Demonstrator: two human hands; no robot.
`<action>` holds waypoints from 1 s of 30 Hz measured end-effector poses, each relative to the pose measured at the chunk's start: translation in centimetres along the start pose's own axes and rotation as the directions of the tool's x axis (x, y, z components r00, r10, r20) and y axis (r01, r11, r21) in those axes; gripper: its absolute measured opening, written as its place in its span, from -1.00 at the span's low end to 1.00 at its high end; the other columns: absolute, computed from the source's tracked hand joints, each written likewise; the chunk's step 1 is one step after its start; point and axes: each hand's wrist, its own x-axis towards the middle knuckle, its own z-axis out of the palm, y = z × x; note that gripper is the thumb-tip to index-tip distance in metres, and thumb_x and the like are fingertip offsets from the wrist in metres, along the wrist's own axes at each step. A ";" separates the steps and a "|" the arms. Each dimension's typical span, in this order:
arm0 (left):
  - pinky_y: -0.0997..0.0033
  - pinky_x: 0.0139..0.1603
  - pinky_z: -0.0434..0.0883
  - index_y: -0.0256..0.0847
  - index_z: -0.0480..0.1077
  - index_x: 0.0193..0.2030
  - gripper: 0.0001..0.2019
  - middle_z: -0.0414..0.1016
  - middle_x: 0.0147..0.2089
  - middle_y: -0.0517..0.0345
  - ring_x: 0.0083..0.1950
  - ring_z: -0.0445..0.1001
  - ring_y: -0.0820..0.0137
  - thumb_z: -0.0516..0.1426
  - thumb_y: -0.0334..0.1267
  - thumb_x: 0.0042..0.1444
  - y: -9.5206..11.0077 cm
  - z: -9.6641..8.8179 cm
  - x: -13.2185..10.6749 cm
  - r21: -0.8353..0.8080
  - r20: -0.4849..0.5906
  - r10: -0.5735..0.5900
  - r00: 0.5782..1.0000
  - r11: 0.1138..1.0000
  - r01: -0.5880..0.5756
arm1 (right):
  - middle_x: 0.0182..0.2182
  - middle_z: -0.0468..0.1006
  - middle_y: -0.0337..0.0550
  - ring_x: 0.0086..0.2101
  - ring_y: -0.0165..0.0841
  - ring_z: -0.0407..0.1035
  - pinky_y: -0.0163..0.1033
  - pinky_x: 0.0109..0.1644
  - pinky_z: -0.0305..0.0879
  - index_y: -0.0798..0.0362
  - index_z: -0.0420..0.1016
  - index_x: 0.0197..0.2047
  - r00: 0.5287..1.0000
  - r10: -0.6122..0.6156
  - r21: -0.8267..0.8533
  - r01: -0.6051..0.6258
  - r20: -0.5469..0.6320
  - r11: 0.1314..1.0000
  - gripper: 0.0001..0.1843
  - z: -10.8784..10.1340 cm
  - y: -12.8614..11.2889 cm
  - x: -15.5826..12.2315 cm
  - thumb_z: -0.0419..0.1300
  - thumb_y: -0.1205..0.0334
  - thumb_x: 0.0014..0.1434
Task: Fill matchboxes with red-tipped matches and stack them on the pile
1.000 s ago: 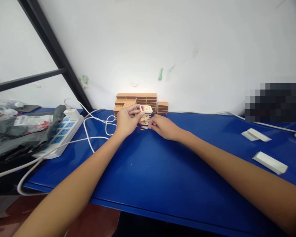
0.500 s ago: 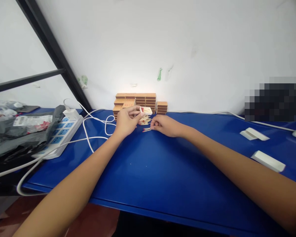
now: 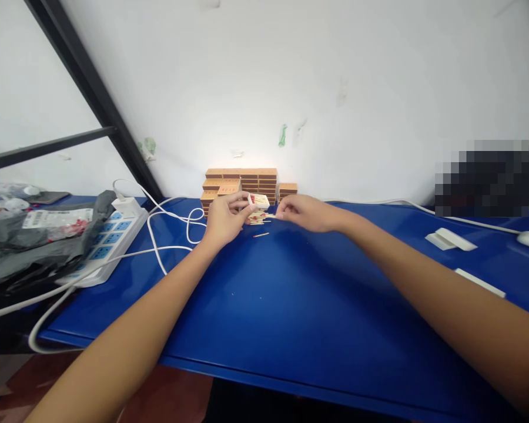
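Observation:
My left hand [image 3: 226,220] is closed on a small white matchbox tray [image 3: 260,205] with red-headed matches inside, held tilted above the table. Just right of it, the fingers of my right hand [image 3: 306,212] are pinched on pale matches [image 3: 269,216] that stick out toward the left. Below the tray lies a loose pile of matches [image 3: 256,221], partly hidden by my left hand. A single match [image 3: 261,235] rests on the blue table nearer to me. Behind my hands, matchboxes [image 3: 258,174] are stacked against the wall.
A shorter matchbox stack [image 3: 288,189] stands to the right. At left are a white power strip [image 3: 110,238], looping white cables [image 3: 156,249] and a grey plastic bag [image 3: 9,241]. White box pieces [image 3: 452,239] lie on the right of the blue table [image 3: 268,329].
My right hand has risen slightly and moved away, with matches picked up from the table between its fingers. One match stays where several lay. My left hand holds the tray in nearly the same place.

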 end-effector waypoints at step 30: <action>0.51 -0.57 0.49 -0.30 0.59 0.12 -0.54 0.74 -0.08 -0.12 -0.43 0.63 0.35 0.41 -0.11 0.14 0.1 0.2 -0.1 -0.059 0.010 0.015 1.000 0.998 -0.015 | -0.48 0.39 -0.30 -0.44 -0.39 0.26 -0.25 -0.29 0.14 0.04 0.56 -0.30 0.986 -0.077 0.011 0.079 -0.146 0.997 -0.89 1.6 -1.6 -0.1 0.29 0.20 0.24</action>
